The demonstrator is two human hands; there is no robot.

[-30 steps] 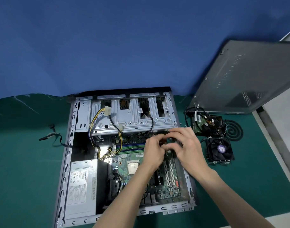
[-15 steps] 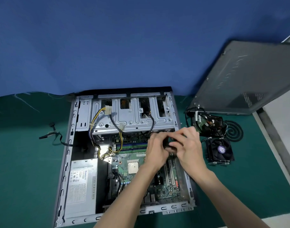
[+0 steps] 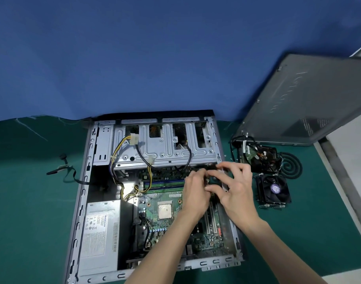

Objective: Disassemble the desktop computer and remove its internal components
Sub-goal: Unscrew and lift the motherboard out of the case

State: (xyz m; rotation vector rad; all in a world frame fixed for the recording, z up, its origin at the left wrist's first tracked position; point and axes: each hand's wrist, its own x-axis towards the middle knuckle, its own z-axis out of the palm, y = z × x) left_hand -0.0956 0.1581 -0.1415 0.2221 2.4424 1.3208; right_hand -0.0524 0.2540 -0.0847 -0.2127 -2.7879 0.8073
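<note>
Case [image 3: 83,181]: grey sheet-metal desktop shell, lying open on green mat [image 3: 32,222], centre.
Motherboard [image 3: 165,224]: green; square silver processor [image 3: 165,211] at its middle.
Power supply [image 3: 99,232]: near-left corner; white label, print too small to read.
Left hand [image 3: 196,193], right hand [image 3: 237,191]: fingers curled, pinching small dark part [image 3: 213,179] over board's far-right edge.
Side panel [image 3: 308,103]: far right, leaning; raised lettering blurred.
Cooler fan [image 3: 274,189]: black, purple hub sticker, right of case.

The far wall is covered by a deep blue cloth backdrop [image 3: 155,58] whose lower hem runs unevenly at the left. A dark green matte table covering [image 3: 32,222] spans the work surface. A grey strip [image 3: 338,170] borders it at the right, with a pale white surface [image 3: 358,152] beyond. Lighting is even.
</note>
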